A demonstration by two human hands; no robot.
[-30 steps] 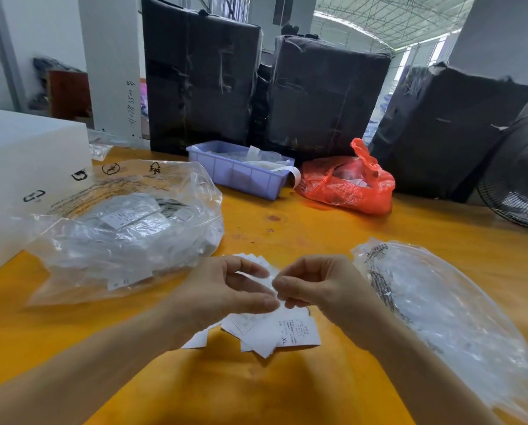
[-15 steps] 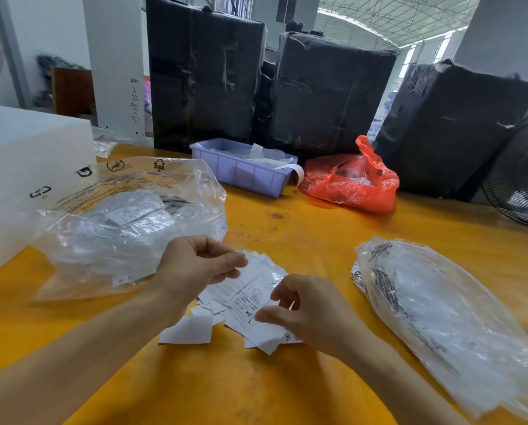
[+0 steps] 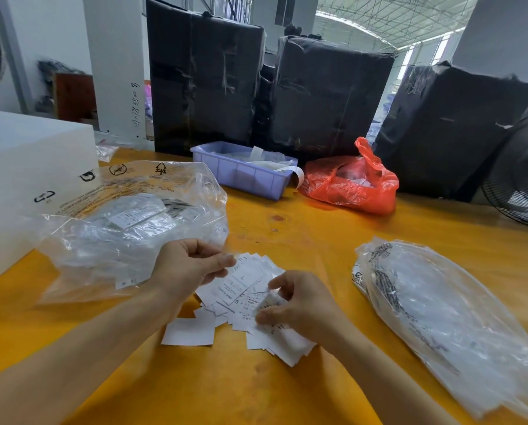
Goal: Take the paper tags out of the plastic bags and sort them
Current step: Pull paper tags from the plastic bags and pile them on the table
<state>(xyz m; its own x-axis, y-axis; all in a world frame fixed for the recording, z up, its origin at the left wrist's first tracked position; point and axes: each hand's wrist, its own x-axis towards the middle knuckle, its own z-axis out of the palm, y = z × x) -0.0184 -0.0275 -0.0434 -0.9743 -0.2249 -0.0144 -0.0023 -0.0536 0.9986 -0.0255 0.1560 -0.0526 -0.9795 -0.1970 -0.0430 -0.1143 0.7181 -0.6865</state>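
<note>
A loose pile of white paper tags [image 3: 245,282] lies on the yellow table [image 3: 318,240] between my hands. One blank tag [image 3: 189,332] lies apart at its front left. My left hand [image 3: 189,266] hovers over the pile's left edge, thumb against curled fingers, pinching what looks like a small clear bag. My right hand [image 3: 293,305] rests on the pile's right side and pinches a few tags. A large clear plastic bag [image 3: 128,228] with small packets of tags sits to the left. A flat heap of clear bags [image 3: 446,320] lies to the right.
A lilac plastic tray [image 3: 241,177] and a red plastic bag [image 3: 348,187] stand at the back of the table. Black wrapped boxes [image 3: 204,81] rise behind them. A white box [image 3: 26,167] stands at the left, and a fan [image 3: 526,182] at the right edge.
My hands were pinching one thing together over the pile. They have parted: the left hand drew up and to the left, the right hand dropped onto the tag pile.
</note>
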